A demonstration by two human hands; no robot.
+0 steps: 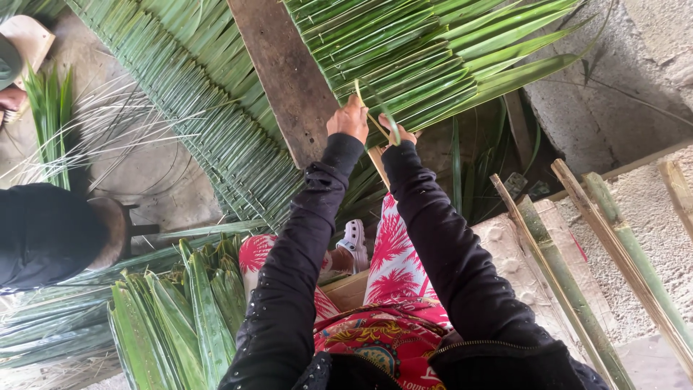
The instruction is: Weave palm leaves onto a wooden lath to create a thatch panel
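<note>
My left hand [349, 119] grips the lower edge of a woven panel of green palm leaves [426, 54] lying over a wooden plank [285, 72]. My right hand [395, 132] sits close beside it, pinching a thin green-yellow leaf strip [369, 108] that rises between the two hands into the panel's edge. Both arms wear black sleeves. A red patterned skirt and a white sandal [354, 238] show below.
A second woven leaf panel [195, 101] slants at the left. A stack of folded leaves [180, 318] stands at my left knee. Another person in black [43, 231] sits at far left. Bamboo poles [577, 282] lean at right on concrete.
</note>
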